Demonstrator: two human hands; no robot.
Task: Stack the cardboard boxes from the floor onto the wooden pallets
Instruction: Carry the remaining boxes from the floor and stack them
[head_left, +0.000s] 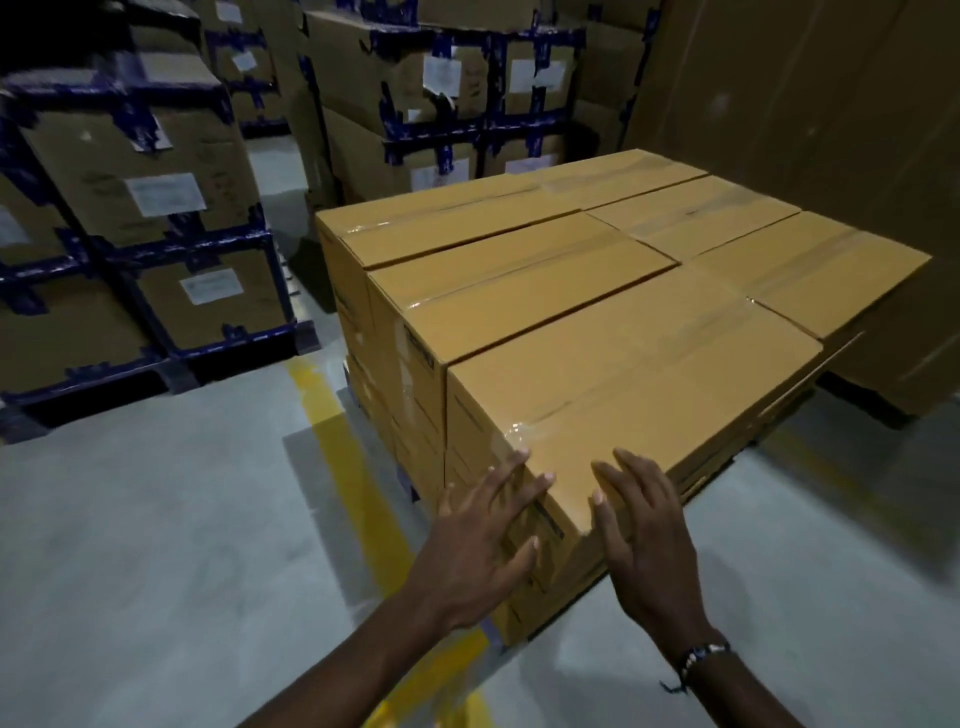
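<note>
Grey warehouse floor (156, 545) with a yellow line (358, 483) lay under me, and taped cartons (150, 171) stood stacked behind. On the pallet, of which I saw almost nothing, the boxes made a flat top layer. The near box (634, 384) sat at the corner next to me, touching its neighbours.

My left hand (483, 545) lay with straight, spread fingers (511, 470) against its near end. My right hand (644, 535) was also spread, at the corner; neither hand gripped anything.

I judged the box stiff and rather heavy. Its glossy tape (519, 431) could be slippery, so I would hold it at the bottom edges. All boxes were sealed; I could not tell the contents.
</note>
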